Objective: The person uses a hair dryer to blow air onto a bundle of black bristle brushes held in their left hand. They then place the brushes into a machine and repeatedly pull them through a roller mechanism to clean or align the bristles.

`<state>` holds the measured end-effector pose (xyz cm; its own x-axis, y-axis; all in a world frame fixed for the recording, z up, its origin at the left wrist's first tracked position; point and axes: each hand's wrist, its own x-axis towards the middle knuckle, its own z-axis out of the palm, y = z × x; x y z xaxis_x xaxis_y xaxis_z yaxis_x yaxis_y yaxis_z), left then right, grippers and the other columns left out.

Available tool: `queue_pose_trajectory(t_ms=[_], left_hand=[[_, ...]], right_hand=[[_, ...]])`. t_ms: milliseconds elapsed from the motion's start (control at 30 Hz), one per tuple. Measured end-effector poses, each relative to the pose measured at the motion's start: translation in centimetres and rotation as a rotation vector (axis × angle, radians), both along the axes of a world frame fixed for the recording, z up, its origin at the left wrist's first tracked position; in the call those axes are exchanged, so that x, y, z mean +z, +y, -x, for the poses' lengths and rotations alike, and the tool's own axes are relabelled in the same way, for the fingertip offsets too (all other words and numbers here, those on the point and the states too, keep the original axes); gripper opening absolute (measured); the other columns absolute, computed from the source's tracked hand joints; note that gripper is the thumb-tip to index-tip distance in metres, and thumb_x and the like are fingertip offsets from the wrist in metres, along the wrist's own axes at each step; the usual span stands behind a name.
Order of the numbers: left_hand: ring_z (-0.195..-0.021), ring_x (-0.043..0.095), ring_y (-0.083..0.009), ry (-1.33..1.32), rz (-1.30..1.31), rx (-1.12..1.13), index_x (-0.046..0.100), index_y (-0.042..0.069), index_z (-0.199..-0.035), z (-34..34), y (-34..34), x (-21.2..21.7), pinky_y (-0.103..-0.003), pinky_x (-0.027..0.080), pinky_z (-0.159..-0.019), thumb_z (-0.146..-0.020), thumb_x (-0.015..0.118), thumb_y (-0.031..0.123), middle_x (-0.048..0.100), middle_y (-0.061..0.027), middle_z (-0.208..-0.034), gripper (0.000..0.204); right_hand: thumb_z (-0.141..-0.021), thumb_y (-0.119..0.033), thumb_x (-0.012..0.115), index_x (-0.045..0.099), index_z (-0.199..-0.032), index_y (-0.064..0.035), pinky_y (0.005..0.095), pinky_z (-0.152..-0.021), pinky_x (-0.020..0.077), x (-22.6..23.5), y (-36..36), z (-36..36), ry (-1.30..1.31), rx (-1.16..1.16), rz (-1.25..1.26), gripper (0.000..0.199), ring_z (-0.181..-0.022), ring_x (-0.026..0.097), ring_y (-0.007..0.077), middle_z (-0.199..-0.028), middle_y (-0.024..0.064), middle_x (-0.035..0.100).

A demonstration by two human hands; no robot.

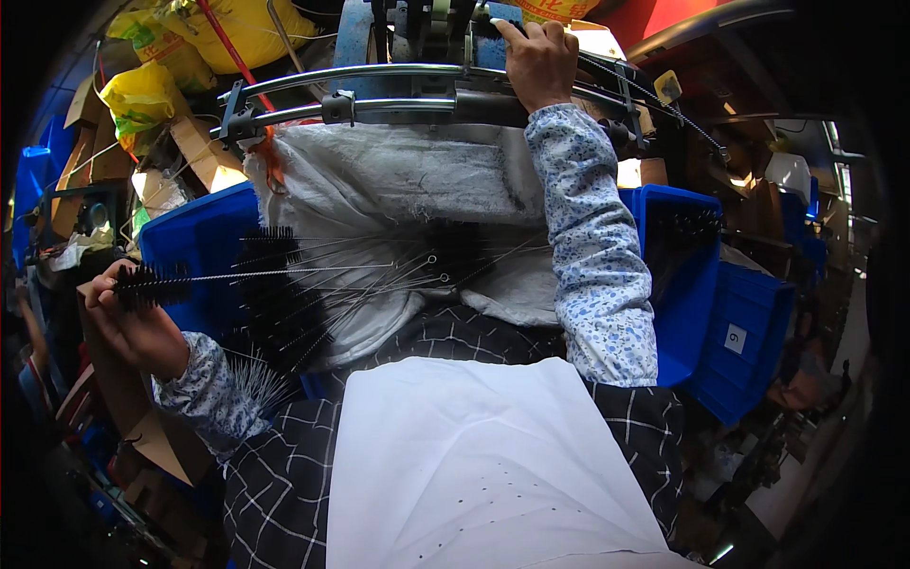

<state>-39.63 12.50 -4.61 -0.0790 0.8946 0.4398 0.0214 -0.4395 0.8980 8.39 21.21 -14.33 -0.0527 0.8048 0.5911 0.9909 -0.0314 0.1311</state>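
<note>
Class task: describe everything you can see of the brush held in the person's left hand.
The brush is a thin twisted-wire stem, seemingly metal, with a black cylindrical bristle head at one end. It lies roughly level, bristle head to the left, stem running right over a pile of similar brushes. The left hand grips it at the bristle head; its far end cannot be made out.

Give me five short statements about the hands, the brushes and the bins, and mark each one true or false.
1. The left hand holds a black bristle brush on a wire stem. True.
2. The right hand rests in the lap. False: it reaches up onto the machine.
3. More wire brushes lie on the white sack. True.
4. The bins are red. False: they are blue.
5. Both sleeves are plain black. False: they are a blue and white floral print.
</note>
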Motion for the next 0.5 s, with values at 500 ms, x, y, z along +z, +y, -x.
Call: queue_pose_trajectory(t_ms=[500], left_hand=[[-0.092, 0.049, -0.0197, 0.148, -0.023, -0.04, 0.043, 0.002, -0.102, 1.3, 0.7, -0.9, -0.03, 0.045, -0.077, -0.087, 0.034, 0.012, 0.048, -0.0125, -0.099, 0.019]], right_hand=[[-0.085, -0.026, 0.043, 0.044, -0.118, -0.0312, 0.0472, -0.088, 0.0226, -4.2, 2.5, -3.2, 0.017, -0.057, 0.193, 0.034, -0.104, 0.04, 0.023, -0.107, 0.0027, 0.051]])
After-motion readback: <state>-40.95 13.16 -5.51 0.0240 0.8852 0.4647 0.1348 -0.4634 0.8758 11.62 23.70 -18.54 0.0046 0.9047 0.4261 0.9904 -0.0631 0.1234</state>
